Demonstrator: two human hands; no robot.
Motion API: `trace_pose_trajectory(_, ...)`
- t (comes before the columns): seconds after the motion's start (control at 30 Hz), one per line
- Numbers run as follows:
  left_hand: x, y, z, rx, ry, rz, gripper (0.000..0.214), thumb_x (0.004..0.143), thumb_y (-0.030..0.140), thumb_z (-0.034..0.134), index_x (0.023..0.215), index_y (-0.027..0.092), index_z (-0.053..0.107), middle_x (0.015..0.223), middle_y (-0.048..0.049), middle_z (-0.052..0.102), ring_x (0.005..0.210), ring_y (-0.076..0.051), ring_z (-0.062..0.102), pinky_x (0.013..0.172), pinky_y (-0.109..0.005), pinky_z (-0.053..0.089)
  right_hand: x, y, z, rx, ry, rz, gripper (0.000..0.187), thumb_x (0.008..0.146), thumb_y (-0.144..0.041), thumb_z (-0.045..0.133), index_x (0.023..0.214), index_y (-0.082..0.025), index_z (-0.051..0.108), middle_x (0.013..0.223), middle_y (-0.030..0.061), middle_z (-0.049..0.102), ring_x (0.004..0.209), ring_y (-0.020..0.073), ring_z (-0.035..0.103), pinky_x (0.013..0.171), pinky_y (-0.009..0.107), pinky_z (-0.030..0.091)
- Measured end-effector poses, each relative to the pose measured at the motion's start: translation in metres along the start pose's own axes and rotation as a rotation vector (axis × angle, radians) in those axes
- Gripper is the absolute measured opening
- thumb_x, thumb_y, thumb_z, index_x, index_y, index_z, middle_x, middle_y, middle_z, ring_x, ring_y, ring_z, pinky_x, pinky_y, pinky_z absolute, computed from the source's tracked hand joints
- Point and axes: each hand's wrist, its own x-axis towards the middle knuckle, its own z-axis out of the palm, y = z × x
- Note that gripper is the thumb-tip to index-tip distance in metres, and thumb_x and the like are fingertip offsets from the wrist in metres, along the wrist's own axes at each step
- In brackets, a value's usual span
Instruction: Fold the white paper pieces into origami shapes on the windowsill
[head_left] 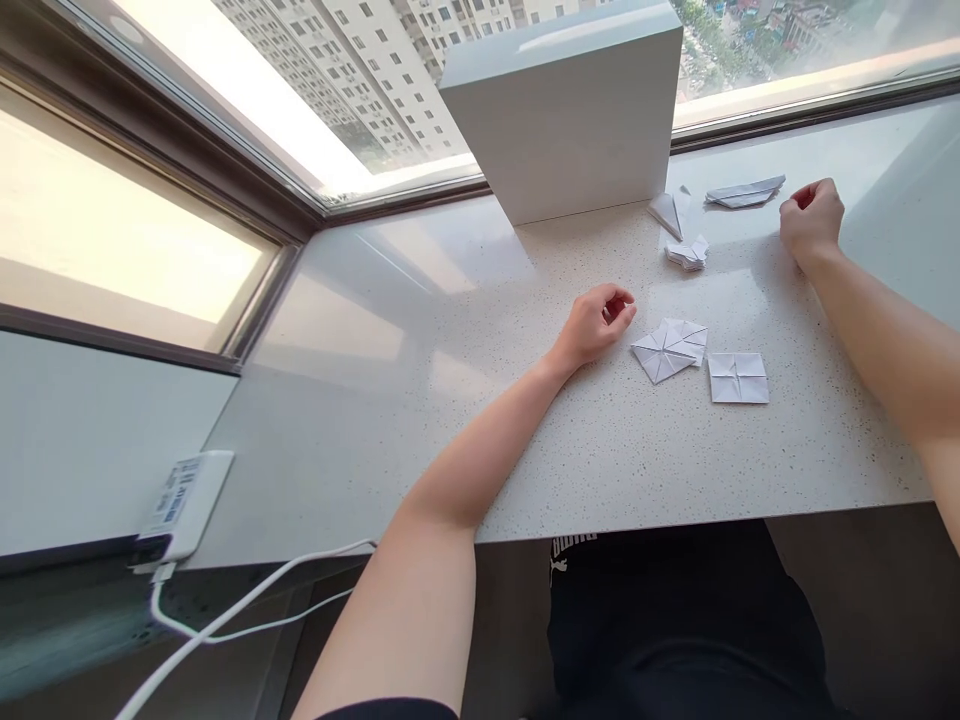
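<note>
White and sharply creased, the overlapping papers (661, 350) lie flat on the speckled worktop (585, 465), just beside the left hand (598, 325), with a folded square (739, 379) near their right edge. Farther back sit a small stack (687, 254), a pointed piece (667, 214) and a long folded strip (742, 192), all in front of or near the pale box (577, 135). Such light pieces would probably handle best pinched by 1 edge and pressed along the creases, keeping the layers lined up. The left forearm rests along the worktop, its hand loosely curled, a gap between thumb and fingers and nothing visible inside. The right arm reaches farther forward; its hand (814, 220) curls into a loose fist near the strip's end, and I cannot tell whether it holds anything.
</note>
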Motion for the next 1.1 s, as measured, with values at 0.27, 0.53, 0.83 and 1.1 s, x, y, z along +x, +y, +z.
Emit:
trace_pose_trajectory(0.27, -0.007, 0.009, 0.001, 0.117, -0.136, 0.134, 0.033, 0.114, 0.058, 0.085, 0.115, 0.025, 0.084, 0.114, -0.0114, 0.086, 0.110, -0.030, 0.076, 0.107, -0.048, 0.063, -0.120, -0.025, -0.019, 0.299, -0.303, -0.075, 0.014, 0.101, -0.040, 0.085, 0.102, -0.029, 0.075, 0.109, 0.0105, 0.083, 0.099, 0.0340, 0.073, 0.101, 0.054, 0.063)
trace_pose_trajectory(0.53, -0.019, 0.023, 0.005, 0.271, -0.199, 0.132, 0.065, 0.092, 0.078, 0.106, 0.120, 0.025, 0.080, 0.137, -0.0154, 0.079, 0.134, -0.040, 0.070, 0.132, -0.059, 0.054, -0.152, -0.039, -0.037, 0.202, -0.611, -0.457, 0.040, 0.104, -0.067, 0.079, 0.112, -0.028, 0.090, 0.120, 0.0175, 0.086, 0.103, 0.0405, 0.077, 0.109, 0.065, 0.064)
trace_pose_trajectory(0.83, -0.014, 0.016, 0.002, 0.205, -0.228, 0.119, 0.059, 0.085, 0.058, 0.115, 0.110, 0.026, 0.072, 0.128, -0.0108, 0.081, 0.126, -0.036, 0.072, 0.123, -0.054, 0.060, -0.163, -0.042, -0.041, 0.150, -0.675, -0.533, 0.060, 0.093, -0.077, 0.092, 0.131, -0.030, 0.091, 0.139, 0.0207, 0.080, 0.128, 0.0516, 0.074, 0.115, 0.070, 0.062)
trace_pose_trajectory(1.1, -0.011, 0.002, 0.001, -0.111, -0.116, 0.014, 0.034, 0.111, 0.057, 0.092, 0.115, 0.026, 0.076, 0.104, -0.0052, 0.084, 0.087, -0.019, 0.073, 0.080, -0.033, 0.063, -0.161, -0.040, -0.038, 0.184, -0.696, -0.473, 0.060, 0.091, -0.075, 0.098, 0.133, -0.032, 0.087, 0.145, 0.0198, 0.080, 0.133, 0.0537, 0.072, 0.110, 0.068, 0.064)
